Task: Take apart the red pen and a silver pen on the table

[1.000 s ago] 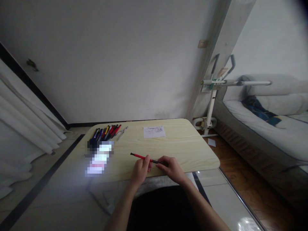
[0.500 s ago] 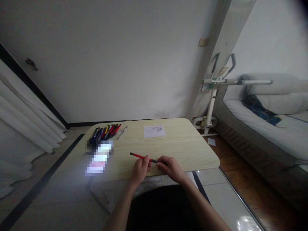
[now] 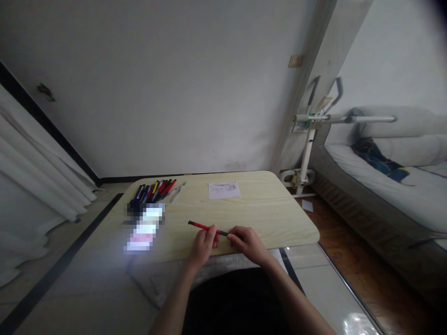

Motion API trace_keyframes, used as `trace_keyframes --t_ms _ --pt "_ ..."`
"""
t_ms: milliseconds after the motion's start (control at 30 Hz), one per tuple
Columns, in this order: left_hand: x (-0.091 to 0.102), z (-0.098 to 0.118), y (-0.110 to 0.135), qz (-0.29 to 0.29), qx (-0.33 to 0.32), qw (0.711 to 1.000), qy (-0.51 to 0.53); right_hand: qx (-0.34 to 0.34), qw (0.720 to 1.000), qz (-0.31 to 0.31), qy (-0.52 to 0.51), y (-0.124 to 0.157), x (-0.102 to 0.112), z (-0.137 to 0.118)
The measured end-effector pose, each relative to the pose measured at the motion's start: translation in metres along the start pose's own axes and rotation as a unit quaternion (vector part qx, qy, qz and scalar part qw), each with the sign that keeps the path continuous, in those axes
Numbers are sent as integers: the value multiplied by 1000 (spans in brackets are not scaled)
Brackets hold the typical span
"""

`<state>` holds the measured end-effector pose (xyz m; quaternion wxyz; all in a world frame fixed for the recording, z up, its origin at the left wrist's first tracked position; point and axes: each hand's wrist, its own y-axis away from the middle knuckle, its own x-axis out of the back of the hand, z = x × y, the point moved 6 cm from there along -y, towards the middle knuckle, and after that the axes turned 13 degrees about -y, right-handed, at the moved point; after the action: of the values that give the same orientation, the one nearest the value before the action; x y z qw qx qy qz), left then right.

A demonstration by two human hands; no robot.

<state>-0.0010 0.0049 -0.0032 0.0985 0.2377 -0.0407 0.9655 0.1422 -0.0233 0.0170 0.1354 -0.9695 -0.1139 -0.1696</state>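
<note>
A red pen with dark ends is held slantwise above the near edge of the pale wooden table. My left hand pinches it around its middle, thumb on top. The fingers of my right hand close on the pen's dark right end, hiding its tip. Farther off, a small sheet of paper with dark writing lies flat on the table. Several pens and markers in black, blue, yellow and red lie side by side at the table's far left.
A bright, pixelated rectangular patch covers the table's left part. Behind the table rises a plain wall. To the right are a white exercise stand and a bed; a white curtain hangs at left.
</note>
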Motion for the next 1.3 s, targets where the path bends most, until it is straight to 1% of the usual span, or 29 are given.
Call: trace_keyframes --t_ms 133,300,467,600,800,1133,1300 --pt "2 2 0 12 2 1000 -1 -8 1000 22 8 0 2 4" --pt "1 4 0 6 -3 1000 -16 4 1000 18 3 0 2 3" --pt "-2 -3 -2 15 -5 999 -45 6 1000 18 1 0 2 3" --pt "-3 -5 -3 14 -11 999 -45 19 1000 7 23 0 1 -1" --pt "-1 1 -1 5 -16 999 -31 36 998 -17 53 0 0 -7" --pt "0 6 0 -4 -16 1000 -25 41 995 -39 83 0 -4 -2" --pt "1 7 1 -10 -7 1000 -24 35 995 -61 73 0 -3 -3"
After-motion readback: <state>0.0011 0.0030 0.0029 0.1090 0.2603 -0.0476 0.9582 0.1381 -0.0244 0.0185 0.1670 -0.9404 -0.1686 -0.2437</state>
